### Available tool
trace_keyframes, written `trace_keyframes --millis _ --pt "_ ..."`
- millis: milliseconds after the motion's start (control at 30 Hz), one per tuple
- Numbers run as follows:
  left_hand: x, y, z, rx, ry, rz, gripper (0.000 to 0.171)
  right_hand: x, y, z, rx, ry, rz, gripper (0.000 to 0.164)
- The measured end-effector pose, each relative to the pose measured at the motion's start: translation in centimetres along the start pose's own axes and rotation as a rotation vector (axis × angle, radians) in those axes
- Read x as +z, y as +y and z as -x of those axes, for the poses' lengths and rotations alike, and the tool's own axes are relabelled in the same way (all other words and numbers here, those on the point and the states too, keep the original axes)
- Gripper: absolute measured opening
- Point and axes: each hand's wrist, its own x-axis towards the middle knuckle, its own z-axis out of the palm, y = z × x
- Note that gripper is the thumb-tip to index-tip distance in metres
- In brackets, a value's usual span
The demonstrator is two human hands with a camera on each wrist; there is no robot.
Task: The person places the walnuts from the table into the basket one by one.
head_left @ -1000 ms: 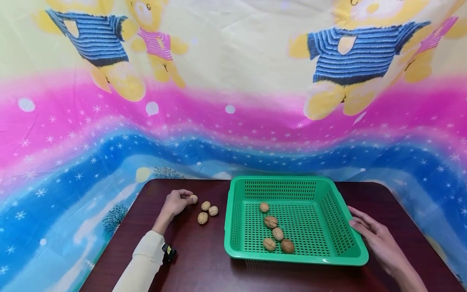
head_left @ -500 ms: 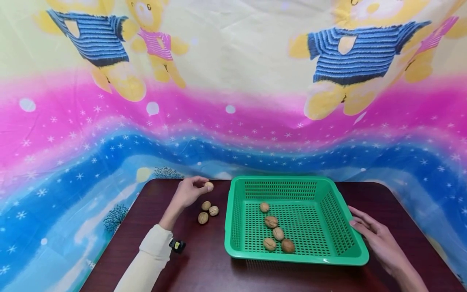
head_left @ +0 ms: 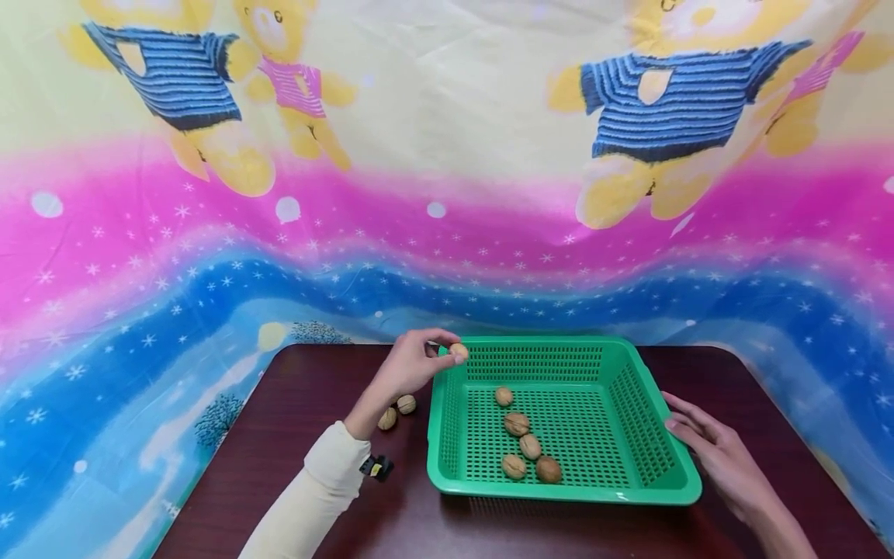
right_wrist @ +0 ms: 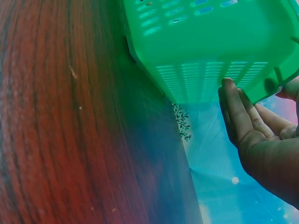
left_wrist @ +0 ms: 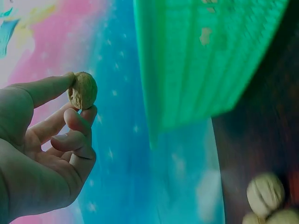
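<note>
My left hand [head_left: 410,363] pinches a walnut [head_left: 459,352] between thumb and fingertips, above the far left corner of the green plastic basket [head_left: 566,495]. The left wrist view shows this walnut [left_wrist: 83,91] at the fingertips, with the other fingers loosely bent. My right hand [head_left: 722,454] holds the basket's right side, thumb at the rim and fingers [right_wrist: 238,109] along the slotted outer wall. Several walnuts [head_left: 517,424] lie on the basket floor, towards its left half. Left of the basket, loose walnuts [head_left: 407,404] sit on the table, partly covered by my left arm.
The dark red wooden table [head_left: 279,435] has rounded far corners. Behind it hangs a printed cloth [head_left: 433,256] with bears and snowflakes. A small black device [head_left: 377,467] is strapped at my left wrist.
My left hand has lifted the walnut off the table and carried it right, to above the basket's far left corner. My right hand and the basket stay in place.
</note>
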Motion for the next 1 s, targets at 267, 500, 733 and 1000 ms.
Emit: trace_keyframes --millis 267,500,733,1000 --pt "2.2 2.2 -1.2 0.057 -0.097 0.01 0.032 0.1 -0.2 -0.1 -0.011 0.003 -0.003 0.068" --pt "4.0 2.7 -2.2 0.078 -0.156 -0.009 0.031 0.2 0.1 -0.2 0.007 0.004 0.009 0.069" --pt "5.3 1.9 -2.5 0.102 -0.197 -0.042 0.029 0.1 0.1 -0.1 0.011 0.005 -0.001 0.068" --pt "6.9 0.6 -1.8 0.069 -0.248 -0.024 0.026 0.0 0.0 0.1 0.011 0.0 -0.013 0.069"
